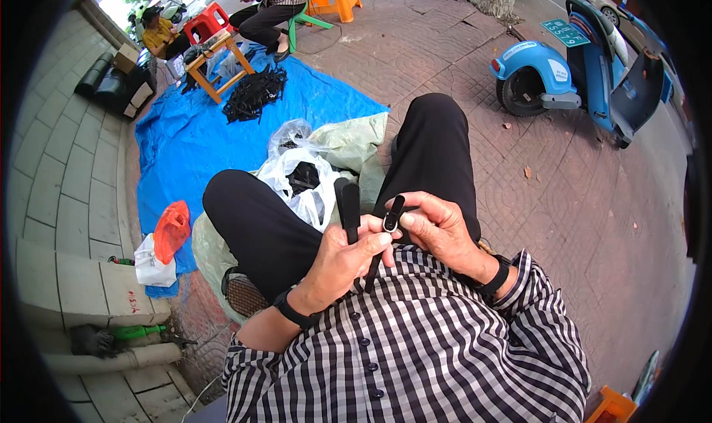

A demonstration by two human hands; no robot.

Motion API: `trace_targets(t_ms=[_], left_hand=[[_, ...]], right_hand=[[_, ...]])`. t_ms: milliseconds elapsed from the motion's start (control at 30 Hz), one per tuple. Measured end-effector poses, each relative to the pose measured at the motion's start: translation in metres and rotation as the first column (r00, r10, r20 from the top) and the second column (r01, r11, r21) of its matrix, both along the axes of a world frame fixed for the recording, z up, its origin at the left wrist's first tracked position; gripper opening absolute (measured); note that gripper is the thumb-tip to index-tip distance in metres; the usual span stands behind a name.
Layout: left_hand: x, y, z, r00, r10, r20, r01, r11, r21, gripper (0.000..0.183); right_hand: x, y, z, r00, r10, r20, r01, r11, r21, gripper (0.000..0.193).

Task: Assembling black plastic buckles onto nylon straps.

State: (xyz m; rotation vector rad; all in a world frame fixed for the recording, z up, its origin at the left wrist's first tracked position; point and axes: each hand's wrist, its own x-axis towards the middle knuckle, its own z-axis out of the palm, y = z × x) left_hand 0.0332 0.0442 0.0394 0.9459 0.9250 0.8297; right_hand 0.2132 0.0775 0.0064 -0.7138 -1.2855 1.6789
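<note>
Above my lap, my left hand [337, 267] is closed round a black strap [348, 204], whose flat end sticks up past the thumb. A dark tail hangs below the fingers against the checked shirt. Between the hands sits a small pale ring-like buckle [387, 223], pinched by the left thumb and fingertips. My right hand [445, 238] has thumb and forefinger closed at a short black strap end [397, 203] that rises from the buckle. Just beyond, a white plastic bag [324, 200] between my knees holds black pieces [302, 177].
A blue tarp [326, 89] bears a heap of black straps [256, 94] beside a wooden stool [215, 71]. Two people sit at the far side. An orange bag [171, 232] lies at left, near a tiled wall [67, 163]. A blue scooter [545, 71] stands at right.
</note>
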Motion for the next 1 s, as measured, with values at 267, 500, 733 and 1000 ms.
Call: trace_targets(t_ms=[267, 500, 733, 1000], left_hand=[[0.004, -0.004, -0.013, 0.950, 0.192, -0.246, -0.096, 0.930, 0.355, 0.020], [0.006, -0.003, -0.016, 0.930, 0.176, -0.324, -0.029, 0.911, 0.411, 0.016], [0.011, -0.008, -0.018, 0.934, 0.209, -0.289, -0.059, 0.890, 0.452, 0.011], [0.017, -0.010, -0.020, 0.939, 0.278, -0.204, -0.151, 0.863, 0.482, 0.011]], right_hand=[[0.005, -0.001, 0.001, 0.999, 0.025, -0.034, -0.030, 0.990, -0.141, 0.018], [-0.003, -0.008, 0.008, 0.995, -0.045, -0.092, 0.040, 0.998, -0.045, 0.012], [0.001, -0.007, 0.008, 0.988, -0.006, -0.152, -0.005, 0.997, -0.072, 0.011], [0.001, -0.015, 0.017, 0.995, -0.060, -0.078, 0.064, 0.997, 0.048, 0.012]])
